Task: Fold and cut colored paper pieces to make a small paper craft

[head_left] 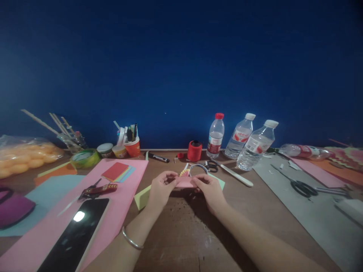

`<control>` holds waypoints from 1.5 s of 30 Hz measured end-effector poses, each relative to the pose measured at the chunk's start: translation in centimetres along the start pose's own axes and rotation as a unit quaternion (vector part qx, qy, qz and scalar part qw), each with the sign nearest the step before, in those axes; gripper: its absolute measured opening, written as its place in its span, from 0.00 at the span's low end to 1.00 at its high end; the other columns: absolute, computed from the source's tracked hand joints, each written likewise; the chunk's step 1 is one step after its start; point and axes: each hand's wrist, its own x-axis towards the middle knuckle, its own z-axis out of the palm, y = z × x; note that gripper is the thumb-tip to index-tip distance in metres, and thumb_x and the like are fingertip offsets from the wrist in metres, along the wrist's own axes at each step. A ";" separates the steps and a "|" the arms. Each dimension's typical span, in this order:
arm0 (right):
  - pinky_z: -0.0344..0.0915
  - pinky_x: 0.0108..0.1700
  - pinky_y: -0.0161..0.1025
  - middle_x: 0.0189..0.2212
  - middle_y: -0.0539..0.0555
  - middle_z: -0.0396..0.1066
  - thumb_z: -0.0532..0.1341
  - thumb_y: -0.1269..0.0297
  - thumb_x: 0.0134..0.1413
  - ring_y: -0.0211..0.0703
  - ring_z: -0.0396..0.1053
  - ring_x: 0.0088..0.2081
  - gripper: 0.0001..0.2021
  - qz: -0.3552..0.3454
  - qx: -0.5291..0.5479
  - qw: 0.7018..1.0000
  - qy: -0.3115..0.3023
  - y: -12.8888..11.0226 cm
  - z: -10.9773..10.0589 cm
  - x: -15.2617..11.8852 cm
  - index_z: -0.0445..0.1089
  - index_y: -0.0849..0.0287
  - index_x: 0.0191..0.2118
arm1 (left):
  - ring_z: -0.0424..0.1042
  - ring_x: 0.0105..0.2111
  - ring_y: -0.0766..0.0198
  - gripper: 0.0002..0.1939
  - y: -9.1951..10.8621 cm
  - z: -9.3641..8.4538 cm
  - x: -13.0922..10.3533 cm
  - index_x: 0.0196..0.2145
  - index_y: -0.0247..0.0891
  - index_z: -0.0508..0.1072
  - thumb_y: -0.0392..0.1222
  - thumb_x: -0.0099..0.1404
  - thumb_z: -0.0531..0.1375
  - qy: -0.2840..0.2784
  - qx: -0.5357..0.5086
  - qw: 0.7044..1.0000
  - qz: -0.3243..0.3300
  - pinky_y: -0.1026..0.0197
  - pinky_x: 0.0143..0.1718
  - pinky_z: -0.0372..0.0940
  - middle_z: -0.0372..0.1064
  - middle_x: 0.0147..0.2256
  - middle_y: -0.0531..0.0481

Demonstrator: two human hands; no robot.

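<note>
Between my two hands a small piece of pink paper [185, 183] is held up over the middle of the table. My left hand [163, 187] pinches its left end with thumb and fingers. The right end sits between the thumb and fingers of my right hand [209, 190]. Just behind the paper shows a pleated yellow and pink paper fan [185, 172]; whether it touches the held paper I cannot tell. A roll of tape [198, 166] lies behind my right hand. Yellow-green paper [142, 197] lies beside my left wrist.
Red thread [194, 152], scissors [212, 165], a white stick [236, 175] and several bottles [215, 138] stand or lie at the back. A phone [76, 232] rests on pink sheets [124, 170] at left. Black scissors [302, 187] lie on grey board [286, 211] at right.
</note>
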 end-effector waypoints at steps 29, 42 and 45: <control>0.62 0.27 0.33 0.24 0.51 0.71 0.62 0.62 0.38 0.39 0.66 0.27 0.09 0.000 -0.003 1.000 0.009 0.2 0.0 0.1 0.71 0.60 0.28 | 0.70 0.33 0.66 0.13 -0.3 -0.2 0.2 0.33 0.35 0.69 0.36 0.47 0.64 0.009 -0.112 0.993 -0.021 0.66 0.35 0.63 0.72 0.29 0.50; 0.61 0.27 0.34 0.23 0.51 0.71 0.62 0.60 0.38 0.39 0.66 0.26 0.09 0.002 0.000 1.000 0.005 0.3 -0.1 0.1 0.71 0.60 0.28 | 0.70 0.32 0.66 0.13 -0.5 -0.1 0.2 0.33 0.36 0.69 0.37 0.47 0.64 0.019 -0.107 0.994 -0.022 0.67 0.33 0.63 0.73 0.29 0.50; 0.61 0.26 0.33 0.23 0.50 0.71 0.62 0.61 0.38 0.39 0.66 0.26 0.09 0.000 0.003 1.000 0.006 0.3 0.0 0.1 0.71 0.60 0.28 | 0.70 0.31 0.66 0.13 -0.5 -0.1 0.3 0.33 0.36 0.70 0.37 0.47 0.64 0.023 -0.108 0.994 -0.022 0.67 0.33 0.63 0.73 0.29 0.50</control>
